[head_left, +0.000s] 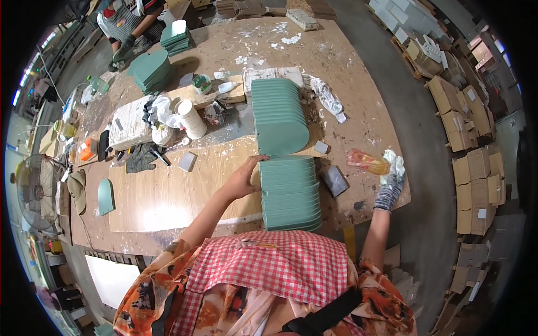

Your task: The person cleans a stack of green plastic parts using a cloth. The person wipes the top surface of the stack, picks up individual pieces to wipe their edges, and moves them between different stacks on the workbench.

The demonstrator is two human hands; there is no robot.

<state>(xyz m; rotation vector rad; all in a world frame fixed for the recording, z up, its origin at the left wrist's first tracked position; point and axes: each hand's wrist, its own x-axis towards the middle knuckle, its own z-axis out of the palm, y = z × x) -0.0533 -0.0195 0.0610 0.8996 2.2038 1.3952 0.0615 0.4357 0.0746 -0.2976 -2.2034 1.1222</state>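
By the brown table edge (383,126) at three o'clock, right hand (393,172) grips blurred red-amber object (365,162); left hand (244,178), spread, touches green round-ended panels' (290,190) ten-o'clock corner.

Bare left hand (245,177) touching near green panel stack (290,193); gloved right hand (394,168) holds blurred red-amber object (367,162); second green stack (280,115) just beyond.

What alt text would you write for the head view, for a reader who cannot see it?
A person's bare left hand touches a row of green panels on a worktable, while the gloved right hand holds a blurred red-amber object. A second row lies just beyond; a co-worker is at upper left.
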